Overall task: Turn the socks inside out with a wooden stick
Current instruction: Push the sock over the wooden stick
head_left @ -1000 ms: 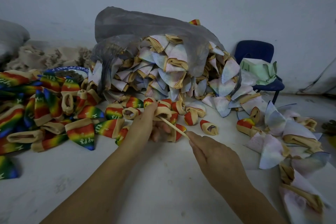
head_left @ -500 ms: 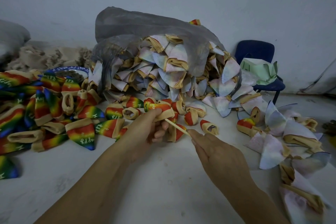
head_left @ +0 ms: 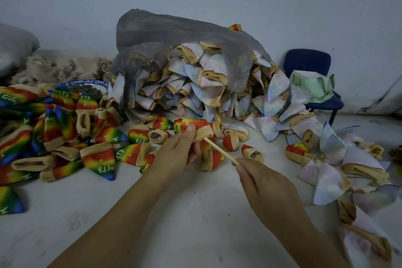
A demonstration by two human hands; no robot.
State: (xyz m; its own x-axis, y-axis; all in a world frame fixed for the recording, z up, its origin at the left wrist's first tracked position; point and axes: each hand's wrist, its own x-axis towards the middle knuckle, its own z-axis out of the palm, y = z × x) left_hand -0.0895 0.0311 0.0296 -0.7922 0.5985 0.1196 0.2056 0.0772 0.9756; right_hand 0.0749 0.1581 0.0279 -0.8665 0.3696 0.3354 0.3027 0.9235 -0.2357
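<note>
Bare white surface [head_left: 195, 220] open along near edge. Heap of rainbow-striped socks [head_left: 54, 137] blocks left side; stuffed grey translucent plastic sack [head_left: 174, 35] bars far edge; loose pale socks [head_left: 328, 183] crowd right edge.

We cannot see the far end of the wooden stick [head_left: 219, 150]: it goes inside the tan cuff of the rainbow sock [head_left: 195, 125] that the left hand [head_left: 174, 155] grips. Its near end is buried between the pinching fingers of the right hand [head_left: 267, 183]. Most of the left hand's fingers lie hidden behind the sock. Both forearms run off the bottom edge. The grey plastic bag [head_left: 174, 32] veils the top of the pale sock pile [head_left: 208, 93]. The left edge cuts another rainbow-striped sock [head_left: 9, 200], and the pile half hides the blue chair [head_left: 306, 59].
</note>
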